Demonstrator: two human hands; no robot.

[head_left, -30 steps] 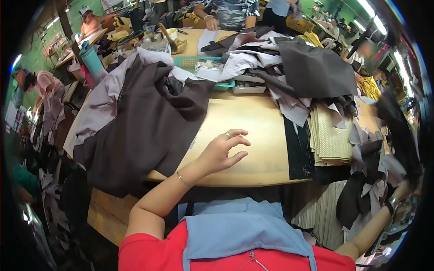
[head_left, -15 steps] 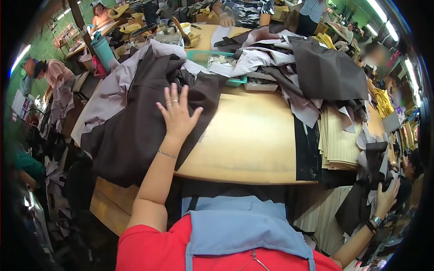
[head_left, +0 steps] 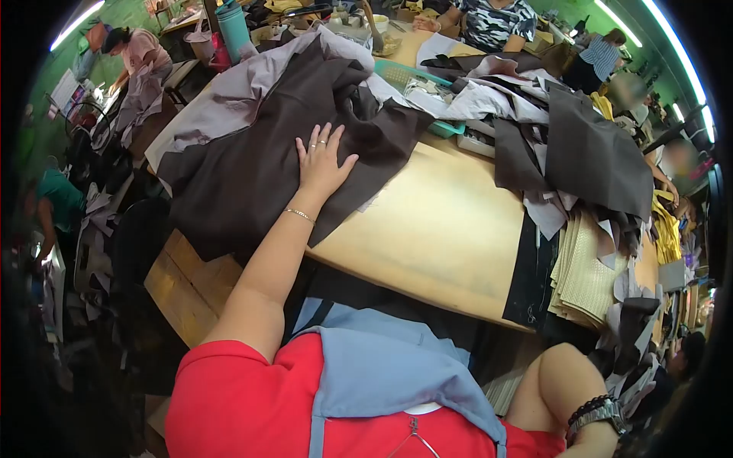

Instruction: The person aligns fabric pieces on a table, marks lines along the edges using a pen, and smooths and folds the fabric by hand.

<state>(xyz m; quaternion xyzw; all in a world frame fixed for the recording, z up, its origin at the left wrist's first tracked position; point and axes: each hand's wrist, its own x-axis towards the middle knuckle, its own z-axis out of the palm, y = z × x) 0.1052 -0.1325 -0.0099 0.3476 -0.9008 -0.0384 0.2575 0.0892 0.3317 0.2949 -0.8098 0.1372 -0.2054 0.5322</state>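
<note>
My left hand [head_left: 324, 159] lies flat with fingers spread on a large dark brown sheet [head_left: 252, 172], which looks like leather or coated cloth. The sheet is rumpled over the table's left part, hangs past its front edge, and shows a pale lilac underside at the back left. My right arm is bent at the lower right. Only a bit of my right hand [head_left: 594, 443] shows below the wristwatch, at the frame's bottom edge; its fingers are out of sight, so what it touches is hidden.
The yellowish tabletop [head_left: 435, 221] spans the middle. A green basket [head_left: 391, 72] stands behind it. Brown and pale pieces [head_left: 592, 153] are heaped at right, above stacked cream textured sheets [head_left: 584, 271]. More scraps [head_left: 637, 328] hang beyond. Other people [head_left: 492, 23] work around.
My right hand has left the dark strips at the far right and come down near my body. My left hand stays flat on the brown sheet. The view has turned and tilted.
</note>
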